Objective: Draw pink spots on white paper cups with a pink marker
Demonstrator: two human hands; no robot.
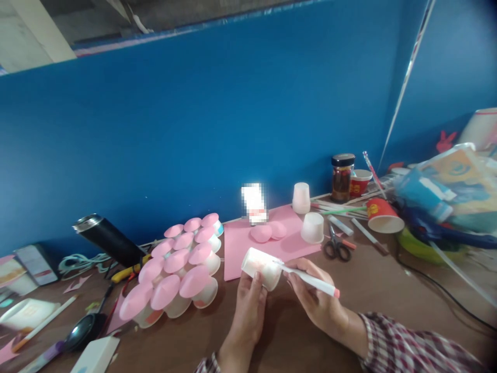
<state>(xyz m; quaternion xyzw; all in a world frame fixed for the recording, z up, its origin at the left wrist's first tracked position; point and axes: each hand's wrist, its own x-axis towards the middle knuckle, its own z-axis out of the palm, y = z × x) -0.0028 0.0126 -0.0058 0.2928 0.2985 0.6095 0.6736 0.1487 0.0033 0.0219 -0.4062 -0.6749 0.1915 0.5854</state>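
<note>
My left hand (247,305) holds a small white paper cup (261,267) tipped on its side above the brown table. My right hand (314,298) grips a white pen with a pink end (310,280), its tip touching the cup's side. Just left of my hands stands a cluster of several white cups capped with pink paper discs (176,269). Behind the cup lies a pink paper sheet (240,243) with two pink discs (267,231) on it.
Two upturned white cups (312,228) and scissors (337,243) lie right of the sheet. A glass jar (342,177), red paper cups (382,215), straws and a pile of bags sit at the right. A black flask (106,239), cables and boxes crowd the left.
</note>
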